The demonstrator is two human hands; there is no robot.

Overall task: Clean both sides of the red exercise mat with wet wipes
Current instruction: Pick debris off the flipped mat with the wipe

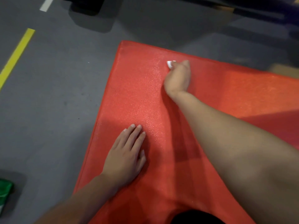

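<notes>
The red exercise mat (129,88) lies flat on the grey floor, its far left corner near the top middle. My left hand (126,156) rests flat on the mat near its left edge, fingers straight and together. My right hand (178,76) reaches across to the far part of the mat and grips a small white wet wipe (169,64), which sticks out past the fingers and touches the mat. A damp sheen runs down the mat between the two hands.
A green packet (5,194) lies on the floor at the lower left. Yellow floor tape (16,57) and white floor tape (47,4) mark the grey floor at left. Dark equipment (84,5) stands beyond the mat.
</notes>
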